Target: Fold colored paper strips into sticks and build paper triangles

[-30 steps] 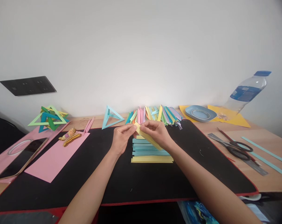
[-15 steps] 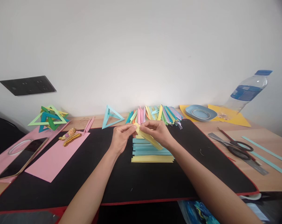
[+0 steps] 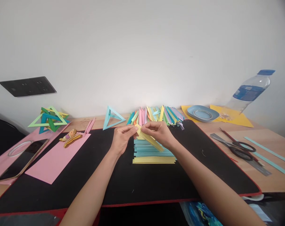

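Note:
My left hand (image 3: 122, 138) and my right hand (image 3: 159, 133) both pinch one yellow paper strip (image 3: 150, 140) at its upper end, above the black mat (image 3: 123, 175). The strip slants down to the right over a stack of blue and yellow strips (image 3: 154, 153) lying on the mat. Just behind my hands is a pile of folded strips in many colours (image 3: 156, 115). A light blue paper triangle (image 3: 112, 117) stands to the left of that pile.
A pink sheet (image 3: 56, 158), a phone (image 3: 22, 160), a tape ring (image 3: 19, 147) and interlocked paper triangles (image 3: 49, 118) lie at left. At right are a blue dish (image 3: 202, 114), a water bottle (image 3: 249, 91), scissors (image 3: 241, 150), a ruler (image 3: 257, 166) and blue strips (image 3: 271, 160).
Almost nothing has moved. My fingers have shifted slightly on the end of the yellow strip, and the view has drifted a little.

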`<state>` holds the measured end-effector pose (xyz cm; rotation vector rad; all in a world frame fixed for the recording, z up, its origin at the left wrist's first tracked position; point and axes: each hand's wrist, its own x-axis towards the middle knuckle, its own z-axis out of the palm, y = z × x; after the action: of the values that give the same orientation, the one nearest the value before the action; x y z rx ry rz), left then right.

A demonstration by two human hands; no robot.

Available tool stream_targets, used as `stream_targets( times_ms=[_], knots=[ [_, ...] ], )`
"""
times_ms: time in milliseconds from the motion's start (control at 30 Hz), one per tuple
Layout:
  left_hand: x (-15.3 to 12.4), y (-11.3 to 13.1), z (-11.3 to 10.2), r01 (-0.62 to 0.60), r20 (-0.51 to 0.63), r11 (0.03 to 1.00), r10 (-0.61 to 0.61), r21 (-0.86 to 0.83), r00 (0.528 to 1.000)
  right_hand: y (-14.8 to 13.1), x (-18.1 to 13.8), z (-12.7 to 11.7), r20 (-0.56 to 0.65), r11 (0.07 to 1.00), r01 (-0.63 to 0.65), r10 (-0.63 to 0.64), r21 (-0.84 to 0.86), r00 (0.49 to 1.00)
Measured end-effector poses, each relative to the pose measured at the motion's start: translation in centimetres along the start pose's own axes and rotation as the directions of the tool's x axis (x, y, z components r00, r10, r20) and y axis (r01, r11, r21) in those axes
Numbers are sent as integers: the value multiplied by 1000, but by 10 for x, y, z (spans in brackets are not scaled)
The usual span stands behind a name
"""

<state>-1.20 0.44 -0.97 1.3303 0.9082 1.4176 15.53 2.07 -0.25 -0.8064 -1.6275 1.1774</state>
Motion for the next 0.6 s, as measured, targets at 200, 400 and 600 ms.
stream_targets(
  times_ms=[200,400,600],
  knots=[
    [-1,1,-1,4,-18,1000,-4,27,1000,0,0,0,11,1000,-18,18,11,1000],
    [-2,1,0,-6,12,999,5,39,1000,1,0,1,-15,1000,-7,6,-9,1000],
    [-1,3,2,-14,18,1000,14,23,1000,0,0,1,-44,998,-38,40,59,998]
  ],
)
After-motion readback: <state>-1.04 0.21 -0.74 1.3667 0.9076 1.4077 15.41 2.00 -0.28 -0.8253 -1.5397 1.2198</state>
